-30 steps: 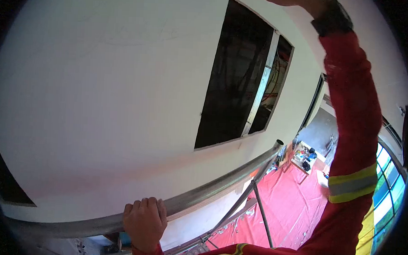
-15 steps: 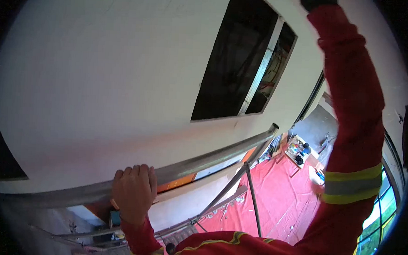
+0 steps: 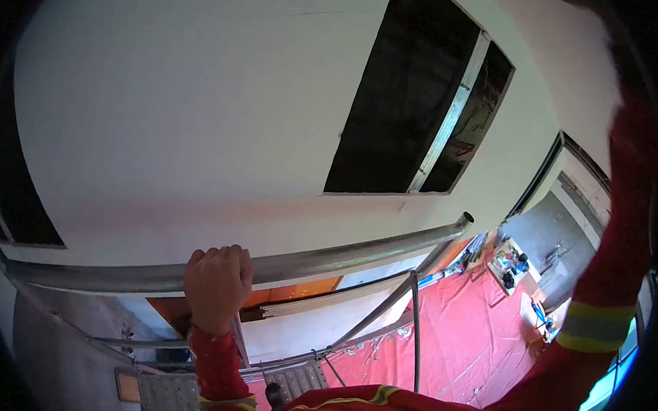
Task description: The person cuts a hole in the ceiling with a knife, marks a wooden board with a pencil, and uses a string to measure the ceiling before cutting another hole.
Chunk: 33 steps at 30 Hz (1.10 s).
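Reaching to the top edge, the right hand (image 3: 577,0), blurred, mostly cut off.

A cluttered table (image 3: 508,266) stands on red floor sheeting (image 3: 452,336).

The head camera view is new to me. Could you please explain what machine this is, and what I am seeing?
There is no machine here: the hands are a person's own. The camera is worn on the head and looks forward and down, so the image is tilted and curved.

The left hand grips a thick metal rail. The right arm, in a red sleeve, reaches up; its hand is barely visible at the edge, so I cannot tell what it holds.

Ahead is a pale wall with a dark opening. Below, a red sheet covers the floor, and small items, too small to name, lie on a table.
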Motion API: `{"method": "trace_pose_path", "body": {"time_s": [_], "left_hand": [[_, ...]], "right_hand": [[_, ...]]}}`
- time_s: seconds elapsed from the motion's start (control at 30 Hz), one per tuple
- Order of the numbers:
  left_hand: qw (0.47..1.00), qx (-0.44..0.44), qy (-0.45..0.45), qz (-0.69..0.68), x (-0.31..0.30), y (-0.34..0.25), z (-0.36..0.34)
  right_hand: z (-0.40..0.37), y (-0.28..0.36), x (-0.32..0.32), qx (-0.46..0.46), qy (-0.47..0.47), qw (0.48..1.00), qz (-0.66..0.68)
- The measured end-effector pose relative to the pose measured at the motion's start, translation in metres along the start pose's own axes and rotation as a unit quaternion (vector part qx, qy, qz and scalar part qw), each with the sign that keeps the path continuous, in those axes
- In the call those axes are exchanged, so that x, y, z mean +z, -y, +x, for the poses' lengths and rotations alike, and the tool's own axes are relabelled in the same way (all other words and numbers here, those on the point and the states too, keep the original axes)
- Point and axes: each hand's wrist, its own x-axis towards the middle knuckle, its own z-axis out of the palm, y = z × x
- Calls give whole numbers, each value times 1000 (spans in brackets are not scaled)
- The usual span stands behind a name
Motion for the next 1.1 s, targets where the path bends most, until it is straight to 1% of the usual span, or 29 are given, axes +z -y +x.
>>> {"method": "trace_pose_path", "body": {"time_s": [0.07,0.13,0.17,0.2,0.23,0.27,0.3,0.33,0.37,0.4,0.43,0.47,0.53,0.6,0.63,0.7,0.77,0.8,0.83,0.87,0.9,0.93,0.97,1.0,1.03,1.07,1.1], "left_hand": [[999,2,-15,28,4,0,-5],[997,-1,-34,70,10,2,-10],[994,17,-51,98,5,0,-9],[998,2,-6,68,4,4,-7],[998,-16,43,52,-1,7,-6],[997,-4,76,8,-5,19,-7],[998,14,58,27,-7,37,-6],[988,-64,124,58,-21,51,-5],[975,51,131,173,10,147,-17],[960,36,173,216,-16,160,-25],[944,28,200,260,-42,164,-14],[935,38,202,290,-49,178,-19],[915,58,198,347,-58,206,-22],[903,42,256,343,-69,222,-23],[896,34,284,338,-66,233,-21],[896,74,269,345,-67,283,-40],[903,105,239,340,-65,275,-30],[910,115,216,334,-72,237,-23],[894,48,285,343,-79,211,-20],[869,20,311,383,-80,192,-18],[826,-26,385,411,-69,210,-22],[842,-58,359,399,-73,205,-27],[857,-90,331,384,-76,200,-32],[872,-120,300,368,-79,195,-38],[887,-99,284,350,-79,193,-41],[873,-60,315,368,-84,180,-33],[896,-34,258,359,-83,172,-32]], "right_hand": [[-58,11,-10,55,1,992,-113],[-68,-62,20,-82,26,990,-114],[-76,-60,38,-111,-6,994,-23],[-84,-57,54,-146,-34,987,65],[-133,5,45,-40,-88,975,199],[-152,37,67,-56,-85,962,255],[-171,61,97,-65,-80,945,312],[-183,88,126,-57,-83,928,360],[-194,117,152,-80,-19,874,479],[-205,150,183,-43,65,831,550],[-217,178,257,-158,-53,893,418],[-225,218,290,-133,-70,882,446],[-233,297,327,-64,-96,847,520],[-239,346,336,-44,-145,843,516],[-239,357,335,-62,-203,856,471],[-238,367,324,17,-162,836,525],[-235,367,322,28,-148,843,516],[-231,360,328,-1,-156,862,483],[-233,355,328,-28,-164,879,447],[-235,359,320,38,-87,857,506],[-237,362,311,115,-14,822,557],[-239,366,303,193,50,781,592],[-238,363,287,223,9,759,611],[-240,366,280,258,-47,768,584],[-234,345,255,267,40,726,633],[-234,340,247,285,31,707,646],[-231,338,243,295,28,686,665]]}}
